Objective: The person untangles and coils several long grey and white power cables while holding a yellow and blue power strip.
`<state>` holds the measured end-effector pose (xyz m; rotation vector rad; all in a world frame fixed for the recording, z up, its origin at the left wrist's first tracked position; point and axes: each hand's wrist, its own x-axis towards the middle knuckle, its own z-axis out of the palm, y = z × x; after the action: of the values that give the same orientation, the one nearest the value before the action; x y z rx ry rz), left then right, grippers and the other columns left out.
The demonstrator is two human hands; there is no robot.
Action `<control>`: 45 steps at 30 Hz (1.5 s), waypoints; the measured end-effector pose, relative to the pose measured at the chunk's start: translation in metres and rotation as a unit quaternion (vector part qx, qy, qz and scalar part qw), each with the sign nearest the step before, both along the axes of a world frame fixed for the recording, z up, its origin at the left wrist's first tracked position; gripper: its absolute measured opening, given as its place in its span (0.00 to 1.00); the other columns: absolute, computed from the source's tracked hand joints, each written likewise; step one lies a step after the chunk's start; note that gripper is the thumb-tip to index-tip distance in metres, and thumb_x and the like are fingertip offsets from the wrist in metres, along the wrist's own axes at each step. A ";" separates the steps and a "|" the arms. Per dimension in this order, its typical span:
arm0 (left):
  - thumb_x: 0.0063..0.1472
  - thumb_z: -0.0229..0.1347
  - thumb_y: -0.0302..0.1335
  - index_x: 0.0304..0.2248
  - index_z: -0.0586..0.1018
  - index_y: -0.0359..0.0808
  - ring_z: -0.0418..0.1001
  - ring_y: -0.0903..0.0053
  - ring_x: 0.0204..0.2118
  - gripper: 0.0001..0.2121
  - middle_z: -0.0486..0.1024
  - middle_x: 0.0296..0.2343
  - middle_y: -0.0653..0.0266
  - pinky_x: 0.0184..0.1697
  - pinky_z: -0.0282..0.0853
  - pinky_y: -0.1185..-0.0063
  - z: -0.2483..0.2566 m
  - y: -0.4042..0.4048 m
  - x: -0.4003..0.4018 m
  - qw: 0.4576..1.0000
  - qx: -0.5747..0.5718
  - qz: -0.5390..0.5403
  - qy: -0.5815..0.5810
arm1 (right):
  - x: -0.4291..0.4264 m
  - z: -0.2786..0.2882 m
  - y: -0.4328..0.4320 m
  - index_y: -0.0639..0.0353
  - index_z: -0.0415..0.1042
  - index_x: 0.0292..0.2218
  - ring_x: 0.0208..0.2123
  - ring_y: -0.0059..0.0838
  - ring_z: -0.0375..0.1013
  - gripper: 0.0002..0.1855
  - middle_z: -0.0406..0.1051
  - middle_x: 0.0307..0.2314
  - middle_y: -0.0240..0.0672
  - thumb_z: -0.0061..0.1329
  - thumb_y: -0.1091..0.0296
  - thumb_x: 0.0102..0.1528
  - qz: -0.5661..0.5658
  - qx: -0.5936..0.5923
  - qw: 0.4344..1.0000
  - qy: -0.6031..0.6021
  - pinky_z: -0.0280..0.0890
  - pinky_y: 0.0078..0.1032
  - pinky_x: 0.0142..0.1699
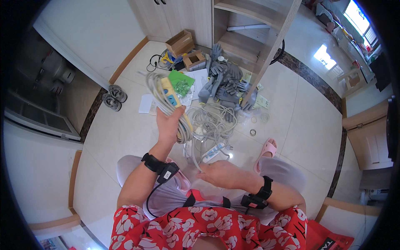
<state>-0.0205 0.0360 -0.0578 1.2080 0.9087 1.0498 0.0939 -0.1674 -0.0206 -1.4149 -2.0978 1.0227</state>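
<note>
My left hand (170, 123) grips a yellow power strip (170, 95) with blue sockets. Loops of its grey-white cord (156, 90) run lengthwise around the strip. Between the fingers of my right hand (218, 174) is a stretch of grey cord (195, 157), below and to the right of the bundle. On the floor just beyond lies a tangled heap of grey cord (215, 120). A white power strip with blue sockets (214, 151) rests near my right hand, a plug (229, 147) beside it. Another white strip (187, 148) is partly hidden under the bundle.
Grey work gloves (229, 84) are piled before an open wooden shelf unit (247, 43). Cardboard boxes (180, 42), papers (200, 81) and a green sheet (181, 81) lie farther back. A black ring (252, 132) is on the tiles. Grey slippers (114, 97) stand left, by a doorway.
</note>
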 end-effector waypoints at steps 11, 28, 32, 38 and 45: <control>0.44 0.61 0.37 0.42 0.68 0.32 0.74 0.56 0.37 0.27 0.75 0.35 0.47 0.41 0.69 0.68 0.002 -0.037 -0.001 0.868 0.198 -0.189 0.413 | 0.028 0.000 0.012 0.61 0.67 0.29 0.24 0.44 0.71 0.17 0.69 0.20 0.40 0.45 0.53 0.56 -0.113 0.214 0.969 -0.048 0.66 0.36 0.30; 0.55 0.60 0.39 0.50 0.67 0.32 0.70 0.79 0.41 0.28 0.73 0.39 0.62 0.46 0.66 0.79 0.023 -0.058 -0.001 0.876 -0.079 -0.454 0.144 | 0.066 -0.005 0.026 0.60 0.69 0.25 0.19 0.32 0.67 0.19 0.66 0.18 0.35 0.64 0.58 0.40 -0.288 0.187 0.935 0.087 0.61 0.26 0.25; 0.48 0.65 0.35 0.49 0.67 0.32 0.70 0.81 0.40 0.31 0.73 0.38 0.64 0.44 0.66 0.79 0.018 -0.059 -0.004 0.858 -0.007 -0.494 0.140 | 0.062 0.001 0.028 0.60 0.68 0.25 0.19 0.30 0.66 0.20 0.65 0.18 0.33 0.65 0.59 0.39 -0.279 0.167 0.939 0.112 0.62 0.25 0.25; 0.46 0.64 0.28 0.48 0.69 0.31 0.71 0.80 0.40 0.28 0.73 0.39 0.64 0.44 0.67 0.80 0.035 -0.053 -0.006 0.860 -0.147 -0.458 0.172 | 0.068 0.000 0.029 0.63 0.70 0.29 0.23 0.27 0.69 0.16 0.69 0.21 0.36 0.60 0.62 0.48 -0.286 0.089 0.932 0.203 0.64 0.22 0.29; 0.46 0.61 0.23 0.48 0.68 0.30 0.72 0.80 0.37 0.27 0.73 0.36 0.65 0.41 0.69 0.81 0.048 -0.040 -0.033 0.916 -0.155 -0.370 0.001 | 0.071 -0.037 0.029 0.63 0.70 0.35 0.32 0.27 0.70 0.13 0.70 0.27 0.35 0.48 0.61 0.58 -0.248 0.064 0.947 0.193 0.63 0.23 0.41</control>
<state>-0.0534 -0.0039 -0.0098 1.1368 0.5087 0.2785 0.1648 -0.1388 -0.0574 -1.4343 -1.4027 0.8519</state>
